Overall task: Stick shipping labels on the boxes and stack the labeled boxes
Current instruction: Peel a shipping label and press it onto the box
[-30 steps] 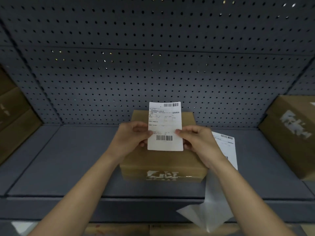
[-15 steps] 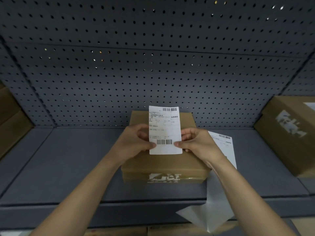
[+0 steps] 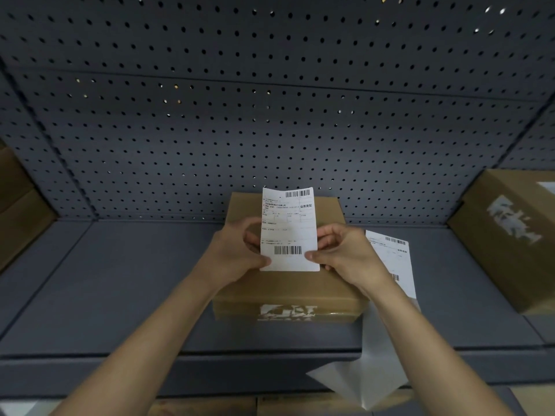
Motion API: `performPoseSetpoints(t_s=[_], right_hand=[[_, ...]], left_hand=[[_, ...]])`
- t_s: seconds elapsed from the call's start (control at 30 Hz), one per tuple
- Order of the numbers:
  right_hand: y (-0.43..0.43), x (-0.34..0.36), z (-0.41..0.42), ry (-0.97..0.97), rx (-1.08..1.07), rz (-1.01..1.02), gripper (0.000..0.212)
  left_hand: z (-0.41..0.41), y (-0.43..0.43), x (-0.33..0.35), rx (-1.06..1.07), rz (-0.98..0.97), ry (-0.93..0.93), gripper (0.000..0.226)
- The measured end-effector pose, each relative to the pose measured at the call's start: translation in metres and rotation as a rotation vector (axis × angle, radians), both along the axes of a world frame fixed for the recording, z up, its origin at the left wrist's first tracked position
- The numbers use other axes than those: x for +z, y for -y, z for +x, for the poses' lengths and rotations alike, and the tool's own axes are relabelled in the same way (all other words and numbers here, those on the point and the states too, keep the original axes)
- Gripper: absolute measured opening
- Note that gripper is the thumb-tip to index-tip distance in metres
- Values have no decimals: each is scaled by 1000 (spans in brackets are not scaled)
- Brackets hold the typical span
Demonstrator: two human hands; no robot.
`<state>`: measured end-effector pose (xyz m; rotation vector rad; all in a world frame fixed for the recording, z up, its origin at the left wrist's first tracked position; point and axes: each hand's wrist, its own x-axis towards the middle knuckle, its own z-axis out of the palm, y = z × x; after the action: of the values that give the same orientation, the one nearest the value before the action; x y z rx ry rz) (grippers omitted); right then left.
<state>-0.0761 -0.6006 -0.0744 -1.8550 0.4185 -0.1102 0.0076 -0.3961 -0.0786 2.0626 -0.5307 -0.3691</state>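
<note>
- Shipping label (image 3: 288, 229): held upright above the cardboard box (image 3: 285, 283) on the shelf (image 3: 120, 295).
- Left hand (image 3: 237, 250) and right hand (image 3: 345, 253) each pinch a lower edge.
- Risk: adhesive grabs early, leaving it crooked or wrinkled.

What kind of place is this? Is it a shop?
Probably a packing or stock room. A grey shelf with a pegboard back holds brown cardboard boxes, and the left hand and right hand hold a barcoded shipping label over one.
</note>
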Motion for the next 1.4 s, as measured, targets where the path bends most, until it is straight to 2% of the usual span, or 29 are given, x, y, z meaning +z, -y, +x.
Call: performPoseSetpoints(t_s=[0.23,0.57,0.67,0.77,0.87,1.13,1.4], right_hand=[[-1,-5,1,12,-1,-167,27],[-4,-4,-3,8,-12,-530,27],[-3,-5,-3,-15,-7,-595,42],[2,-7,-3,-16,-30,-593,66],[5,-14,-2,14,-41,-605,59],[12,-27,17,89,-78,-713,44],[25,-25,63,7,-86,-822,36]], left_hand=[[0,-1,-3,13,3,33,74],[3,0,-3,27,152,136,81],[3,0,-4,61,211,179,85],[0,0,-6,109,317,307,72],[2,-1,-14,164,371,404,62],[14,6,-25,226,424,389,64],[46,26,-22,300,454,359,61]])
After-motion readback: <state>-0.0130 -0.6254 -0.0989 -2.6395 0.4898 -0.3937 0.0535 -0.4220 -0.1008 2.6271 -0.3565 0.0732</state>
